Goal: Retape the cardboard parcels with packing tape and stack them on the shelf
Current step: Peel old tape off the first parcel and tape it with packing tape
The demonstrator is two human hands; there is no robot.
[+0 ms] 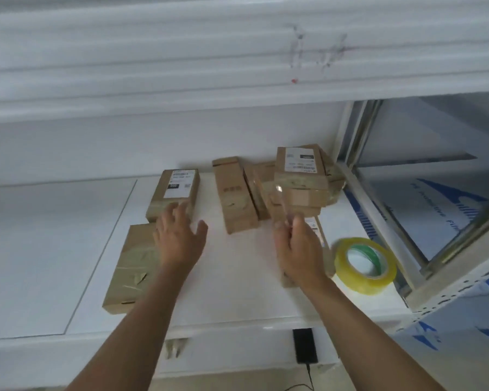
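With several parcels stacked [302,176] and others loose, we reach with the left hand [178,238], fingers spread, toward a labelled parcel [175,193], while the right hand [297,246] pinches a clear tape strip [283,201].

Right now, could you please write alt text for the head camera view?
Two bare hands reach over a white shelf of cardboard parcels: the left hand spreads open over a labelled parcel, the right hand pinches a clear tape strip. A yellowish tape roll lies right, beside a parcel stack.
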